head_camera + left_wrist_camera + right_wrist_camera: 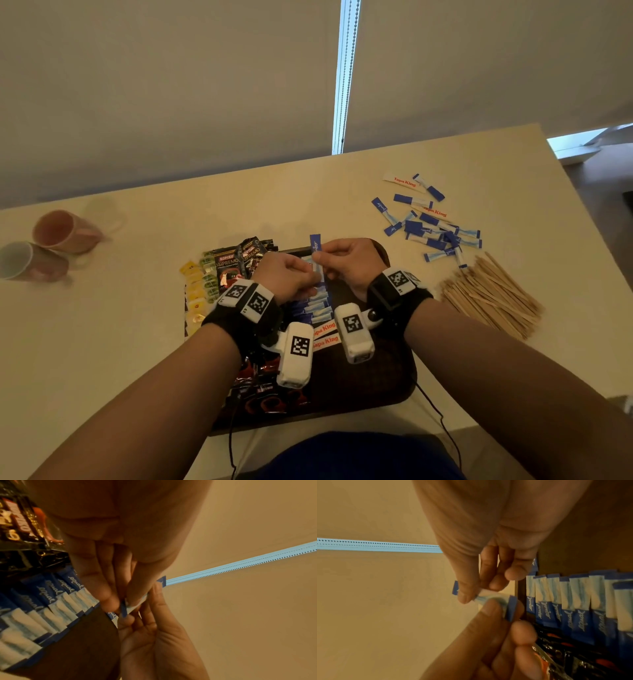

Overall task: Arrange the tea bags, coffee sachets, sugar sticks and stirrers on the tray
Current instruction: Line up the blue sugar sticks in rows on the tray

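- Both hands, left hand [287, 277] and right hand [349, 262], pinch one blue sugar stick [317, 255] above the tray [394, 383], probably squaring it up.
- Its likely place: the tidy row of sticks [317, 305] just nearer.

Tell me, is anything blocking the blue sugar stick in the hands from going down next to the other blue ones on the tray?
Nothing visible does. The left hand and right hand both pinch the sugar stick just above the row of blue sticks on the tray. Only air shows between them.
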`<state>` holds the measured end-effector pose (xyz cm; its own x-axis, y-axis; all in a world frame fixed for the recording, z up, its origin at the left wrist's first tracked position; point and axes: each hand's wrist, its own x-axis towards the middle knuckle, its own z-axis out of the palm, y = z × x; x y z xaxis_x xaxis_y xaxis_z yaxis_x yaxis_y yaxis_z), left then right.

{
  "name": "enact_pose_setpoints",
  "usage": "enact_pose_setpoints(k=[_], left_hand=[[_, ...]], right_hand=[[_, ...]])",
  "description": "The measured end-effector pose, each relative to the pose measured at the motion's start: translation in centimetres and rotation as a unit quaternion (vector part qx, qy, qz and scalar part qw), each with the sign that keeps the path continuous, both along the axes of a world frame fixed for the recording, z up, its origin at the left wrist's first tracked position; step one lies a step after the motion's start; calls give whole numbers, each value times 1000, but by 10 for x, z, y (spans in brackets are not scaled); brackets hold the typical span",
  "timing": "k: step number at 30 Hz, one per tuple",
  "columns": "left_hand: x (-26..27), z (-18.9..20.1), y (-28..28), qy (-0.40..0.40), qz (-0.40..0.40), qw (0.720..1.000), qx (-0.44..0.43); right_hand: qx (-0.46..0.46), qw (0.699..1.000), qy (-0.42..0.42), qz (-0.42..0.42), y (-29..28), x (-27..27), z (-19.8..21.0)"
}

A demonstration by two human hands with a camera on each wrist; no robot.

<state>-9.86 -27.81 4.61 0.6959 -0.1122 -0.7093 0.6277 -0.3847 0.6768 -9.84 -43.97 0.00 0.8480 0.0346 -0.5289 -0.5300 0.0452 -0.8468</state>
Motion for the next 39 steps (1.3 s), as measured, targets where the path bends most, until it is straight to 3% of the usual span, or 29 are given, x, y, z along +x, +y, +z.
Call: enact_pose_setpoints(k=[3, 7, 12, 15, 17, 20, 22, 34, 39], left_hand=[[2, -4, 4, -10, 24, 1000, -1], [7, -7, 11, -42, 25, 999, 10], [6, -10, 13, -51, 40, 997, 37], [6, -10, 12, -48, 42, 997, 41], [7, -8, 14, -50, 42, 996, 54], [7, -4, 18, -41, 33, 998, 46], [7, -2, 19, -39, 23, 998, 41], [8, 2, 19, -42, 20, 999, 23], [8, 1, 13, -39, 12, 999, 23]], right_hand=[[-49, 998, -33, 22, -3, -2, 0], [-156, 965, -112, 179, -6, -8, 9], [-232, 936, -158, 210, 0, -12, 7], [-296, 919, -144, 215, -12, -4, 1], [-383, 888, -101, 236, -25, 3, -10], [-516, 794, -67, 314, -40, 12, -22], [-550, 756, -73, 348, -39, 18, -24], [-554, 736, -90, 379, -27, 31, -36], [-514, 790, -106, 317, -37, 31, -29]])
